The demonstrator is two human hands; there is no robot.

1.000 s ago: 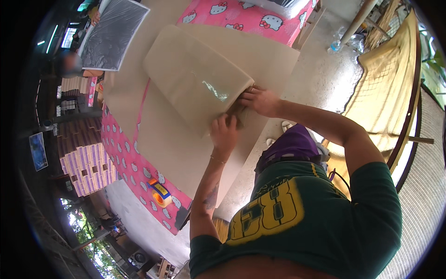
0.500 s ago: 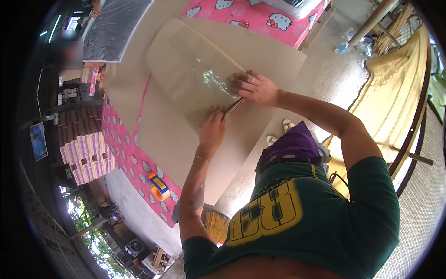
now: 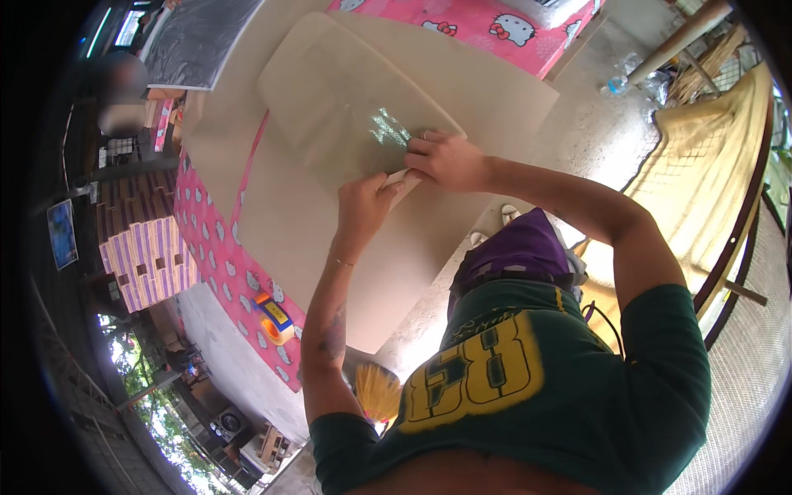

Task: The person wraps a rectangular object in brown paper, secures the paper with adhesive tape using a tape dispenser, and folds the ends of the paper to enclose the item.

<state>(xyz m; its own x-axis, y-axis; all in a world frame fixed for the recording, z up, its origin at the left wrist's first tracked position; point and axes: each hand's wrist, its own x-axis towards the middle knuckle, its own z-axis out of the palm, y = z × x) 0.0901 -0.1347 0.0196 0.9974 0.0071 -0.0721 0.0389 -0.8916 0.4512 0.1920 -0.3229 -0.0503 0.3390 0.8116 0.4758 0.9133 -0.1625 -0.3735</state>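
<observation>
At far left, a blue picture point(image 3: 61, 234) hangs beside a neat stack of tan, purple-striped pieces point(image 3: 147, 260). Next comes a panel in black plastic point(image 3: 200, 45), then pink cat-print cloth point(image 3: 210, 235) bearing a blue-and-orange tape dispenser point(image 3: 274, 320). Over the cloth lies a wide tan board point(image 3: 280, 231), and on it, slanting toward the person, the glossy plastic-wrapped panel point(image 3: 342, 95). The left hand point(image 3: 363, 209) is narrowed, thumb and fingers pinching the pale folded edge at the panel's near end. A straw broom point(image 3: 378, 391) stands below. Just beside the left, the right hand point(image 3: 448, 162) curls over the same end, fingers bent around the plastic, thumb partly hidden. Farther right are a clear bottle point(image 3: 615, 86) and a draped yellow sheet point(image 3: 709, 165).
</observation>
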